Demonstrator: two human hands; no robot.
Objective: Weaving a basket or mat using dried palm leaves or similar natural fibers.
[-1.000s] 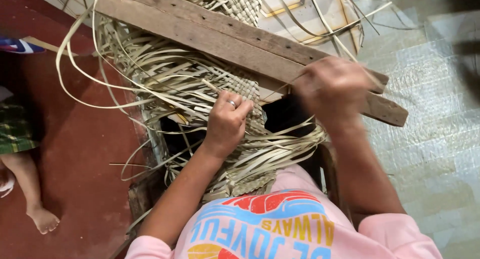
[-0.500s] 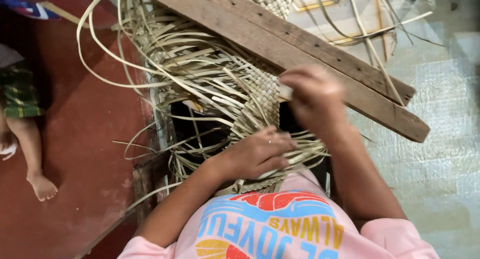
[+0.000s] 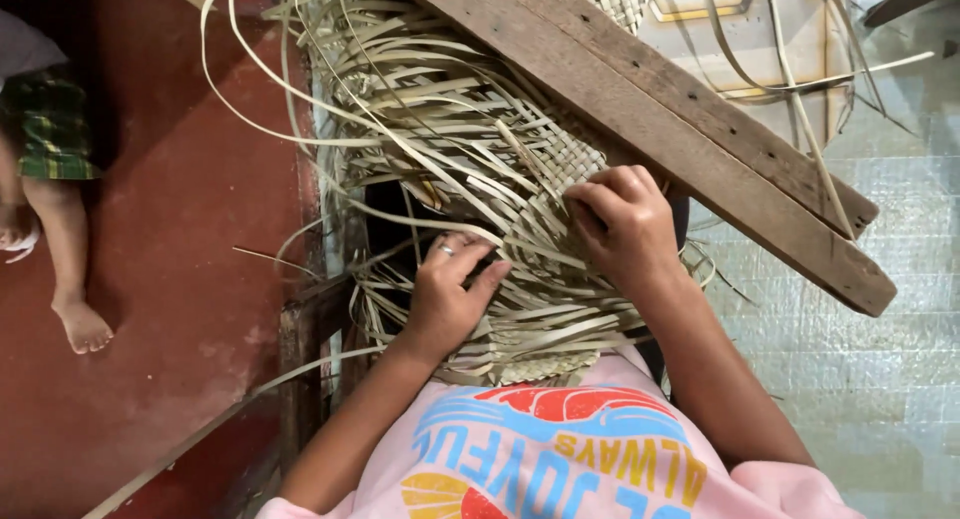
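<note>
Straw-pale strips half-woven, lying just below the wooden plank | left hand grip flat, pressing loose strips | right hand grip pinching one strip beside plank | best: keep tension even, tuck tight.

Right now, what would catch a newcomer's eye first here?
The tangle of pale woven palm strips at centre, with both hands on it: left hand and right hand. Two weathered wooden planks slant across the top right. A second person's bare leg rests on the red floor, left.
</note>
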